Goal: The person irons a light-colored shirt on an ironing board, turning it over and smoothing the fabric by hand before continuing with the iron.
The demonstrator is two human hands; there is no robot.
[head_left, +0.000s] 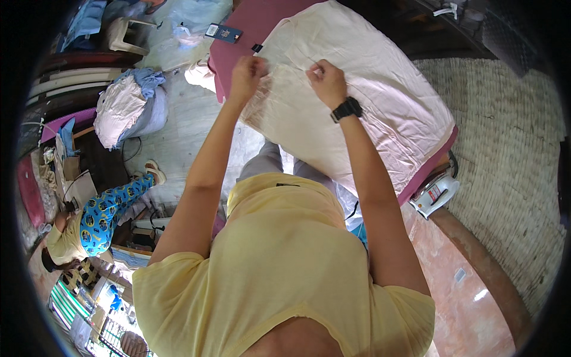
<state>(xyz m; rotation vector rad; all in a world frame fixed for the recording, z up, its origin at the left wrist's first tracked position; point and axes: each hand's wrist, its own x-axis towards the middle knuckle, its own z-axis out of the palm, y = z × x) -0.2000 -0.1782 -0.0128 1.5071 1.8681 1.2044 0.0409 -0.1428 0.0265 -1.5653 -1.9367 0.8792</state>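
Note:
A pale cream cloth [380, 95] lies spread over a board with a maroon cover [253, 18], its surface lightly creased. Over the cloth's left part, my left hand [250, 72] is curled closed, its fingertips smeared by motion. Farther right, my right hand [328, 82] is closed with thumb and fingers pinched together. Whatever either hand grips is too small or blurred to make out. A small black piece [257, 47] lies at the cloth's left edge, beyond my left hand. Near it, a dark blue card [223, 33] rests on the maroon cover.
A white iron [435, 195] stands by the board's near right corner. On the floor at left sits a heap of pale and blue cloth [129, 107]. Another person [98, 223] in blue patterned trousers is at far left. A beige plastic stool [128, 35] stands at upper left.

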